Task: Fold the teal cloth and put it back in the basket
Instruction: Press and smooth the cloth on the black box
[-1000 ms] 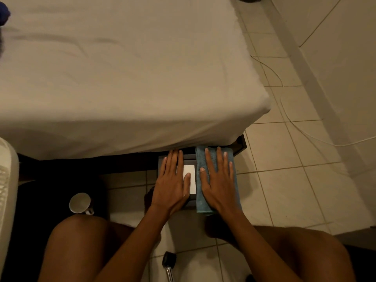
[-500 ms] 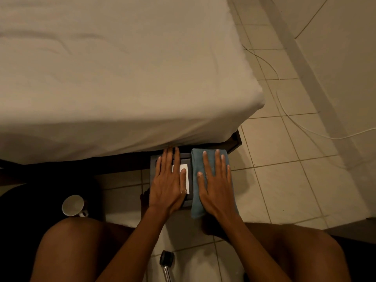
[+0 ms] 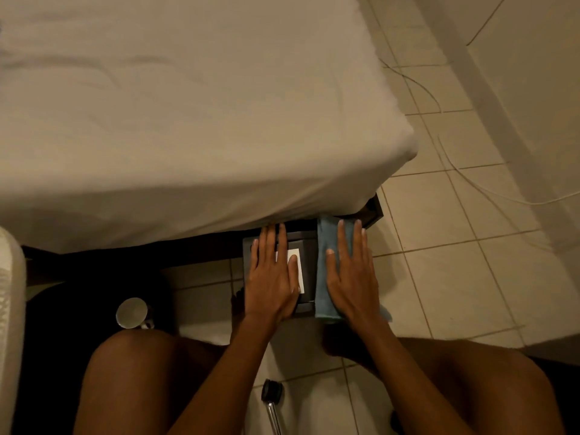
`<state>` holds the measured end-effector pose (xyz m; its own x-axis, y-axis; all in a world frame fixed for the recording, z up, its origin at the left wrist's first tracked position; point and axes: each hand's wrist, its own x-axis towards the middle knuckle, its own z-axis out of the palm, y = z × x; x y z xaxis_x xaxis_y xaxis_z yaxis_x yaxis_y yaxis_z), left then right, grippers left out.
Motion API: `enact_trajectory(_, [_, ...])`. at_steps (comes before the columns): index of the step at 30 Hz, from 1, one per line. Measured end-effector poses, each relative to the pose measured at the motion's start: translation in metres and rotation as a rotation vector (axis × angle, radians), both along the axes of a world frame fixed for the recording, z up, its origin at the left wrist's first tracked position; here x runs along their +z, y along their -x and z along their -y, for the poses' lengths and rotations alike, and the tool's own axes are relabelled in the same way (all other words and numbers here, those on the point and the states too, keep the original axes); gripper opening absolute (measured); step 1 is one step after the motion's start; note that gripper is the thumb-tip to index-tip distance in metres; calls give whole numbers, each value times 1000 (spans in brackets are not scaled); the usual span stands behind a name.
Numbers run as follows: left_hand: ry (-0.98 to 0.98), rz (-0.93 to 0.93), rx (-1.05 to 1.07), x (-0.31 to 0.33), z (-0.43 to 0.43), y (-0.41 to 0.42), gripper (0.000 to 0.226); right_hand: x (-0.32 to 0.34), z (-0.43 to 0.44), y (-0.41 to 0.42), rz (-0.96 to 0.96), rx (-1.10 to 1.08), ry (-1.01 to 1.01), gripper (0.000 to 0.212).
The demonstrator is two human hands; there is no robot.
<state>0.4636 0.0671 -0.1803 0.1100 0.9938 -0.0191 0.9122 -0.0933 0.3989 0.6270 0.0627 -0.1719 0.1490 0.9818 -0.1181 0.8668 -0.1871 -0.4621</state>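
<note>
While the right hand point(image 3: 353, 277) lies open and flat on the folded teal cloth point(image 3: 324, 271), we judge it is pressing the fold; the left hand point(image 3: 271, 277), also open, steadies the dark box point(image 3: 307, 246) beside it.

Single head view, looking steeply down, close over hands point(image 3: 314, 277)

No readable text, brand, number or sign anywhere. White label point(image 3: 297, 268) on dark box point(image 3: 309, 246) looked blank, partly covered by left hand point(image 3: 271, 277). Mug point(image 3: 131, 313) on floor showed no print. Cloth point(image 3: 323, 277) and bed sheet point(image 3: 188, 105) carried no visible tag or lettering.
</note>
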Motion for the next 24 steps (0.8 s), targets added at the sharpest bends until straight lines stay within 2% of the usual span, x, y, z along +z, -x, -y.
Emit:
enact_trajectory(4, [4,-14,-9,-1,0,1,62,-8,45,10,46,-52,18,68])
enact_trajectory(9, [-23,-60,-15,-4,-1,0,62,-2,2,0,-15,-74,1,65])
enact_trajectory(13, [-21,-61,-28,-3,0,2,62,-4,44,21,23,-158,-61,65])
enact_trajectory(15, [-9,-55,-28,-3,-1,1,62,-7,55,24,5,-129,-55,66])
enact_trajectory(20, [-37,-94,-30,-3,-2,1,62,-2,2,2,-59,-84,-65,63])
enact_trajectory(22, [-16,-78,-30,-3,-1,1,61,-7,25,7,-27,-51,-110,63])
enact_trajectory(24, [-9,-76,-21,-4,0,0,63,-10,53,9,-87,-10,-107,66])
